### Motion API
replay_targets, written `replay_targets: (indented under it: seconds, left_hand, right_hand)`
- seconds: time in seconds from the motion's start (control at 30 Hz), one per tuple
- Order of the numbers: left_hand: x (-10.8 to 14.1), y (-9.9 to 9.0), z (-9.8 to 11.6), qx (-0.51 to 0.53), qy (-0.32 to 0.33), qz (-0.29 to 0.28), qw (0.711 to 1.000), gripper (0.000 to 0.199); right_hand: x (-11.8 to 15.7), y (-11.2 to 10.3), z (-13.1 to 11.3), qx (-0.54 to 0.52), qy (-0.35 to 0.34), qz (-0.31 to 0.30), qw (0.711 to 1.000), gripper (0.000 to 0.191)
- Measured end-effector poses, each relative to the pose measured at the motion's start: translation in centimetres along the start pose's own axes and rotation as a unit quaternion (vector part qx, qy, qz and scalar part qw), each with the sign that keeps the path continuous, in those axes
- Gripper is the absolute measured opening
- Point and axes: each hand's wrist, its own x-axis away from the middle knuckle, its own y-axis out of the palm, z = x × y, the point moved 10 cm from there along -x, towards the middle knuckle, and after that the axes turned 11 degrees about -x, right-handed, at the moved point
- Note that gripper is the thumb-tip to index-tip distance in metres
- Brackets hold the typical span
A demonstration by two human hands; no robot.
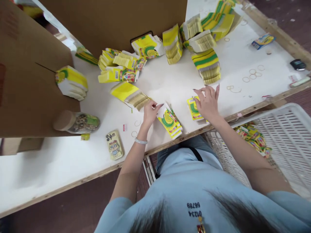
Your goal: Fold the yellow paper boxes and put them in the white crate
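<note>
Hair, shirt reading "01234 56789", yellow cartons

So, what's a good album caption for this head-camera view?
Left hand beside one stack of yellow cartons, right hand at another stack, on a white table with a white basket alongside.

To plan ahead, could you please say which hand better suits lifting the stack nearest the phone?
Probably the left hand: it's beside that stack; the right hand is farther off, at a carton.
</note>
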Motion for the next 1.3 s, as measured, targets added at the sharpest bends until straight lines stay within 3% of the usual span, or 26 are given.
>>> replay_targets:
  seconds: [0.1,0.2,0.33,0.47,0.57,0.67,0.8,0.9,1.03,1.2,1.3]
  left_hand:
    - [0.7,-1.7,2.3,-0.039,0.078,0.022,0.996,0.03]
    - [2.3,-4.7,4.9,-0.052,0.134,0.08,0.986,0.04]
    - [5.1,-8.2,7.6,-0.004,0.131,0.133,0.982,0.052]
    - [8.1,-10.0,9.0,0.075,0.109,0.156,0.979,0.046]
    - [10.2,-8.8,10.0,0.18,0.14,0.12,0.966,0.057]
    - [12.5,-4.7,12.2,0.225,0.209,0.013,0.952,0.094]
    - [14.3,-1.4,12.6,0.276,0.191,-0.005,0.942,0.09]
    - [14.9,-0.3,12.2,0.298,0.161,-0.015,0.941,0.086]
    - [15.3,-0.3,10.3,0.284,0.077,-0.017,0.956,0.058]
    - [15.9,0.0,8.7,0.277,-0.021,-0.029,0.96,0.048]
    - [17.1,0.4,8.6,0.332,-0.056,-0.025,0.941,0.055]
  right_hand:
    - [1.0,0.7,-3.2,-0.044,-0.048,0.021,0.998,0.038]
    - [2.0,2.5,-6.8,-0.126,-0.082,0.018,0.989,0.043]
    - [2.8,5.4,-9.9,-0.19,-0.06,-0.011,0.98,0.058]
    - [4.0,5.6,-11.6,-0.228,-0.055,-0.036,0.972,0.044]
    - [5.0,3.7,-12.5,-0.282,-0.073,-0.015,0.956,0.04]
    - [5.9,1.6,-12.8,-0.325,-0.063,0.033,0.943,0.04]
    - [7.0,0.8,-12.6,-0.321,-0.004,0.06,0.945,0.037]
    - [7.6,0.5,-11.6,-0.301,0.047,0.088,0.948,0.035]
    - [7.7,0.8,-10.9,-0.32,0.071,0.076,0.942,0.034]
    - [9.2,2.8,-9.4,-0.45,0.176,0.034,0.875,0.031]
    - [11.1,3.6,-8.6,-0.485,0.228,0.034,0.844,0.043]
